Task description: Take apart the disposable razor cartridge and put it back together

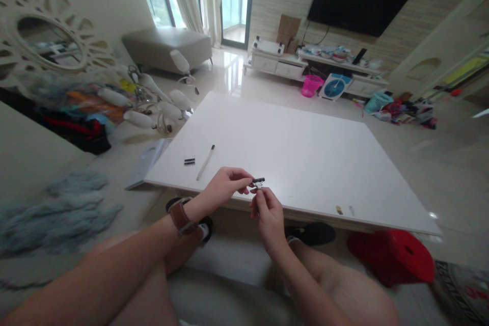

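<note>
My left hand (pixel 234 182), with a brown-strapped watch at its wrist, pinches one end of a small black bar (pixel 259 180) above the near edge of the white table (pixel 298 147). Just below, my right hand (pixel 267 206) closes thumb and fingers on a small silvery piece (pixel 259 186). That piece meets the bar's underside; I cannot tell whether the two are joined. To the left on the tabletop lie two short black strips (pixel 189 162) and a slim whitish stick (pixel 205 163) with a black end.
Two tiny items, one yellowish and dark (pixel 339 210) and one pale (pixel 351 210), lie near the table's front right edge. A red roll (pixel 397 257) stands on the floor at right. Left of the table is a lamp cluster (pixel 164 107); grey fluffy cloth (pixel 69 209) covers the floor.
</note>
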The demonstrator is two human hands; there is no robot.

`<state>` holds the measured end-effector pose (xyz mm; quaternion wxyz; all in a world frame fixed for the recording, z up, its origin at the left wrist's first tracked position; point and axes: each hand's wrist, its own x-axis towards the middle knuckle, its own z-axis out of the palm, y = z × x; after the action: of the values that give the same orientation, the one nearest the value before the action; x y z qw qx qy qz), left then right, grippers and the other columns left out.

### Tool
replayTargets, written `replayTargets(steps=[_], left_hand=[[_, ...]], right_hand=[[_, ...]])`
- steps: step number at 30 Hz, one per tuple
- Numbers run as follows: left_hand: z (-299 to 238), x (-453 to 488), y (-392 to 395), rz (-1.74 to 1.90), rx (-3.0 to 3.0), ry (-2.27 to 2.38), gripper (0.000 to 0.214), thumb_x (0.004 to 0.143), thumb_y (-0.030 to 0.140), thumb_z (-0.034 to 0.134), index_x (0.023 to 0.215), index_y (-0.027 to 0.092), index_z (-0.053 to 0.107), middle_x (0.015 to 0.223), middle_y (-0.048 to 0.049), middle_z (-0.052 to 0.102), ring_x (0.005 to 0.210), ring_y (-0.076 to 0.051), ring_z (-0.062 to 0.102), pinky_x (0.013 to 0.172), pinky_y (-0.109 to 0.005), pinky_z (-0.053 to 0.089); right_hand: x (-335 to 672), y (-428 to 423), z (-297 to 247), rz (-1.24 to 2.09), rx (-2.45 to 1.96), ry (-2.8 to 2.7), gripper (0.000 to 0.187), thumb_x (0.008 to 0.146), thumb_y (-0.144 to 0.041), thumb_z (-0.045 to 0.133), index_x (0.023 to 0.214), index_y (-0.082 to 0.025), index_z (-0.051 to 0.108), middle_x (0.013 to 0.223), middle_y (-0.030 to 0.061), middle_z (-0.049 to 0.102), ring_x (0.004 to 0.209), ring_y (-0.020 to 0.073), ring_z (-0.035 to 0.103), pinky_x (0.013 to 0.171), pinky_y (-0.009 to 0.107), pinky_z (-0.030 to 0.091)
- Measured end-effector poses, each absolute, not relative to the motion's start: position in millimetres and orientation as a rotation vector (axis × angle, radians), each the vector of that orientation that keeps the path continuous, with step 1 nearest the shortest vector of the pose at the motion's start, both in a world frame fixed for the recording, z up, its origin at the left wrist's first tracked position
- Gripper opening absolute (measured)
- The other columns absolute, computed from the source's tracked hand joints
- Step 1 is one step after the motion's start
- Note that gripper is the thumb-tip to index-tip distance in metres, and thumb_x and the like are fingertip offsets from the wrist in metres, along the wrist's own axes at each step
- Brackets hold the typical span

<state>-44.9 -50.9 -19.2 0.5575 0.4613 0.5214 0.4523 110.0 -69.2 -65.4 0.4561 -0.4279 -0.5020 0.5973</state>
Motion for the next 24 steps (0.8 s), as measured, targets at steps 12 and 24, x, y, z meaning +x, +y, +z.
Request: replayTargets(steps=[12,24], left_hand=[[-17.9,-45.3,-50.1,1.045,1.089,1.206,0.018,0.076,0.028,0.071,0.082,0.011,0.074,0.067,-0.0027,0.07,0.062,-0.011,0.059,0.063,-0.023,0.047],[-21.2,-50.8,-47.6,1.011,1.128,1.163,0.021,0.08,0.025,0.068,0.093,0.012,0.078,0.071,-0.0038,0.072,0.066,-0.011,0.061,0.065,-0.022,0.047]], right_hand=[[111.2,-69.1,-67.6,1.446,-1.082,-1.309,0.034,0.097,-0.05,0.052,0.088,-0.018,0.058,0.069,-0.0028,0.052,0.051,0.0083,0.045,0.046,0.021,0.035],[114.4,-67.4,-63.3,1.355,-1.136,-1.445,0.035,0.098,-0.049,0.049,0.085,-0.018,0.057,0.067,-0.0023,0.052,0.051,0.0088,0.043,0.047,0.022,0.032]])
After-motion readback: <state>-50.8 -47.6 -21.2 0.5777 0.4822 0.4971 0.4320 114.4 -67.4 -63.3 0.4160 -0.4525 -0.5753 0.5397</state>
